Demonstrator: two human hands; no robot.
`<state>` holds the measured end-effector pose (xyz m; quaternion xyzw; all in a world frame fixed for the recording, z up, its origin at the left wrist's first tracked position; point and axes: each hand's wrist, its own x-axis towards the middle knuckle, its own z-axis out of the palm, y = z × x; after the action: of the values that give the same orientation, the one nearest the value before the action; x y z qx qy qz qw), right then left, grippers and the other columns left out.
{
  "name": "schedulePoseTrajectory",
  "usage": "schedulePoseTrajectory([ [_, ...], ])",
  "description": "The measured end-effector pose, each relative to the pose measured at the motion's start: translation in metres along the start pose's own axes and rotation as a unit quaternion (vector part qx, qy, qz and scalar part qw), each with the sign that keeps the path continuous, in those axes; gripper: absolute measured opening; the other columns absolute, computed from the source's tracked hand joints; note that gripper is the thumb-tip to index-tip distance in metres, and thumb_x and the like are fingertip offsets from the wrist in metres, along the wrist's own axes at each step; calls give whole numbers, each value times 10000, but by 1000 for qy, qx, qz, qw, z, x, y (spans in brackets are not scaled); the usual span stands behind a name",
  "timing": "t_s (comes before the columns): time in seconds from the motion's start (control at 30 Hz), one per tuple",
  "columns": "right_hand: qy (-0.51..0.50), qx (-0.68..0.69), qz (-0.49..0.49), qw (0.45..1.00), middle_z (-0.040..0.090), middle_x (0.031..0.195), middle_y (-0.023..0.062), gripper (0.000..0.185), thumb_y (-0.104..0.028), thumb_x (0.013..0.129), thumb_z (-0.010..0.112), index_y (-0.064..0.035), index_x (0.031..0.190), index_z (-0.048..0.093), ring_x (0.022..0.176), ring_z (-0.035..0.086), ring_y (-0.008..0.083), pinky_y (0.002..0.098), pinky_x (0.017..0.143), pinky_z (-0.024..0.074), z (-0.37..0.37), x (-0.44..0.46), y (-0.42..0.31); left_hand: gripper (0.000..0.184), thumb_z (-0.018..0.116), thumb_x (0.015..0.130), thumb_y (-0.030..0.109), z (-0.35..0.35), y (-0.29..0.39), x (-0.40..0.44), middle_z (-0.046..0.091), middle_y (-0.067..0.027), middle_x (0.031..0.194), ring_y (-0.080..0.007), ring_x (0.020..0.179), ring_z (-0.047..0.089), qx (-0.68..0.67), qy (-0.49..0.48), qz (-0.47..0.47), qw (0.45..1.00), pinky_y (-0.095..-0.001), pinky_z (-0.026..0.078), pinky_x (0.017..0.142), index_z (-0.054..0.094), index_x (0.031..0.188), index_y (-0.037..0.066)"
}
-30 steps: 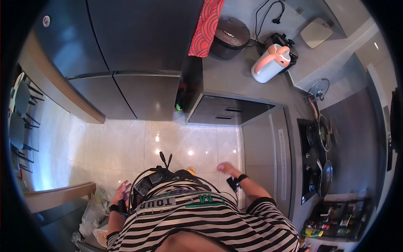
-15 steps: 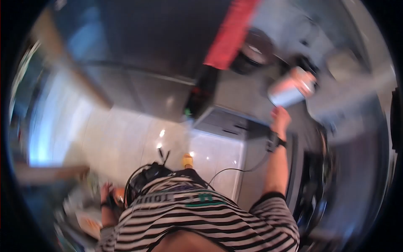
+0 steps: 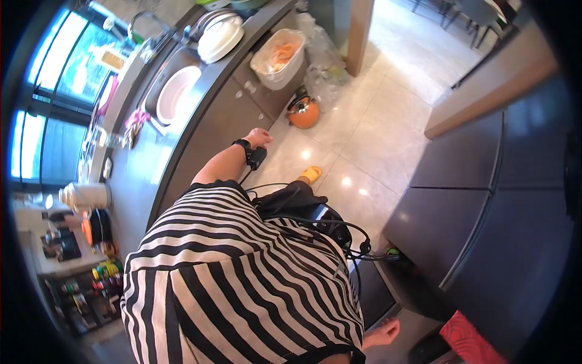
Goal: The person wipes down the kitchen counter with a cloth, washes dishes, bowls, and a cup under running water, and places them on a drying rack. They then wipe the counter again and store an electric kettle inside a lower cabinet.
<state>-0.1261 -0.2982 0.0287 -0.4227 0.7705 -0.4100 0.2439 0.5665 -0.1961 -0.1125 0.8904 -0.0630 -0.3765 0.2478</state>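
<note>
Below the counter edge, my left hand [image 3: 259,138] hangs beside the brown cabinet front [image 3: 221,121]. Its fingers are loosely bent and apart, with nothing visible in them. A black watch-like band with a small box circles that wrist. Beyond this hand, an orange round pot [image 3: 303,113] stands on the tiled floor. At the lower right my right hand [image 3: 383,333] shows partly behind my striped shirt, loosely open with no object visible in it. The nearest thing to it is a red patterned cloth [image 3: 470,340] at the dark cabinet.
A white bin [image 3: 280,70] with orange scraps hangs on the cabinet, beside clear plastic bags [image 3: 324,79]. On the counter are a pink basin [image 3: 177,94] in the sink and stacked white bowls [image 3: 220,39]. Dark cabinet doors [image 3: 448,224] stand right; black cables [image 3: 357,242] cross my waist.
The view has swung from the counter with the red cloth to the sink side. My right hand, earlier by a white and orange container, is now low and away from it.
</note>
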Motion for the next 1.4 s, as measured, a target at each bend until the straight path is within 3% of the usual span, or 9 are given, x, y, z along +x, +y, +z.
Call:
schedulePoseTrajectory([
  [0.1,-99,-23,-5,995,618,794,50,186,-179,914,597,4,933,627,660,536,109,218,562,418,24,12,-12,405,684,796,230,-6,-31,5,631,-172,1066,-318,929,638,-40,80,-16,996,-373,557,763,613,1113,-11],
  [0.13,-121,-31,-9,992,623,796,55,176,-170,915,595,3,936,628,651,540,111,217,552,422,25,16,-15,434,643,782,170,-7,-29,1,575,-199,1182,-376,1072,571,-66,105,-20,992,-390,477,912,564,1180,15],
  [0.23,-171,-74,-46,981,640,799,67,144,-145,914,594,-10,944,634,620,552,118,227,533,443,39,47,-16,526,599,752,72,-13,-13,-15,472,-188,1319,-380,1249,423,55,394,34,917,-417,374,1024,478,1261,24],
  [0.33,-226,-70,-55,970,644,815,62,145,-146,914,594,-14,959,634,644,561,113,228,552,456,63,76,-36,617,552,725,8,-27,4,-22,345,-188,1420,-369,1343,283,145,472,77,866,-451,283,1083,393,1321,9],
  [0.57,-366,-49,-78,926,641,862,45,164,-155,921,586,-6,975,628,688,557,94,215,589,444,128,104,-93,737,574,704,15,-23,25,-41,300,-269,1407,-414,1330,264,229,476,111,842,-501,215,1100,296,1386,-6],
  [0.77,-414,-54,-96,903,657,847,69,153,-120,919,574,11,970,635,669,573,102,214,582,459,162,104,-114,741,564,709,34,-18,63,-54,396,-289,1304,-442,1211,379,253,476,101,836,-547,260,1040,285,1396,0],
  [1.07,-451,-88,-95,883,659,849,72,156,-118,916,573,16,968,634,671,572,98,214,582,456,159,96,-105,699,583,694,72,-27,60,-48,474,-232,1211,-405,1108,450,217,454,60,862,-520,317,985,342,1342,-24],
  [1.23,-479,-85,-94,869,654,844,66,149,-111,914,570,15,964,631,670,570,97,214,584,454,165,95,-94,652,565,700,99,6,55,-50,470,-221,1208,-360,1111,442,257,532,167,789,-484,307,977,395,1313,-44],
  [1.4,-464,-96,-88,876,646,836,61,139,-105,913,566,13,955,627,663,563,96,211,594,460,159,101,-89,475,531,777,97,40,59,-82,529,-127,1065,-284,1032,487,271,435,199,836,-430,337,924,504,1250,63],
])
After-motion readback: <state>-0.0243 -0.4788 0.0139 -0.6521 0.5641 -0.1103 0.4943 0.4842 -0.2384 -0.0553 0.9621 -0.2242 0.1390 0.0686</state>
